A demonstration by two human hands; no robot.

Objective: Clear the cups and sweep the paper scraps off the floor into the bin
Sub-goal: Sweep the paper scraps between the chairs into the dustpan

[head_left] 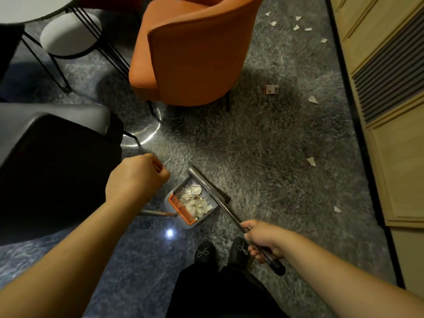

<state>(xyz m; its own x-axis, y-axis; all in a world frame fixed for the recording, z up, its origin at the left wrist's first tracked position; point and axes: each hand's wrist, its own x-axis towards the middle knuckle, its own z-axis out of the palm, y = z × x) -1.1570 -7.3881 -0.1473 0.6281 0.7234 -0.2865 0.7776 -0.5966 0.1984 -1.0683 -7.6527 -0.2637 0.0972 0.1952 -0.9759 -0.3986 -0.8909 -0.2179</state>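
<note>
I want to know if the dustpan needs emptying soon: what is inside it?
The dustpan holds a heap of crumpled white paper scraps beside its orange comb. Anything under the heap is covered, and the broom handle crosses its right edge.

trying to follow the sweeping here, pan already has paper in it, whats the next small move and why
Probably carry the broom in the right hand out to the nearest loose scrap on the right and draw it back toward the dustpan, steadied by the left hand. More scraps lie along the wall.
</note>
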